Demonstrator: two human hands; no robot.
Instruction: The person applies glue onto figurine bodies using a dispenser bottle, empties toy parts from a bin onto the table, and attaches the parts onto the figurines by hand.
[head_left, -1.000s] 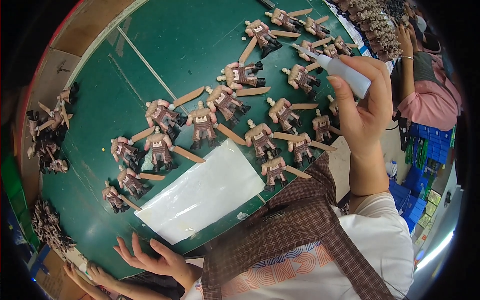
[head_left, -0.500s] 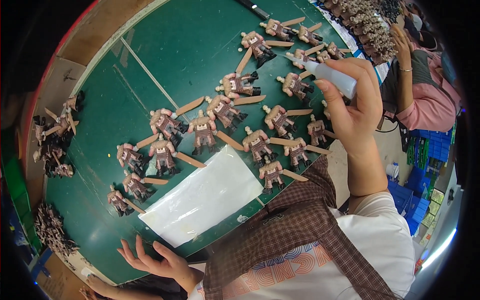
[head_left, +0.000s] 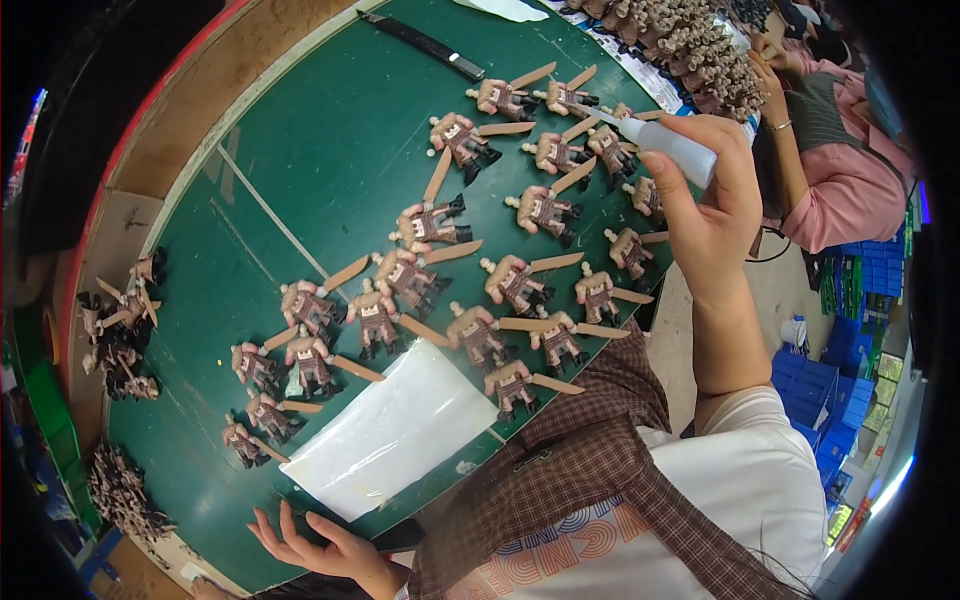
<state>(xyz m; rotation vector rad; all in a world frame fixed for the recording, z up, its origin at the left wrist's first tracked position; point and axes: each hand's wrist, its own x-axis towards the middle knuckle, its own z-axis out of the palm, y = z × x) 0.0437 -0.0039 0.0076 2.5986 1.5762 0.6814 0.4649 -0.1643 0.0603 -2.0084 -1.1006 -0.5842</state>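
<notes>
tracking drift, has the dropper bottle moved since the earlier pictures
Yes, the bottle has moved up the picture, farther from the white sheet.

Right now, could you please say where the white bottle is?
In the head view, the white bottle is upper right, in the right hand, near the figurines.

Orange-and-blue lettering [head_left: 572, 545], on white shirt [head_left: 745, 465], partly covered

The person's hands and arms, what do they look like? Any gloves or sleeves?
No gloves: the left hand and the right hand are both bare. On the right there's a short white sleeve; the right forearm shows no watch or bracelet. The left forearm is mostly hidden, so I can't tell its sleeve.
</notes>
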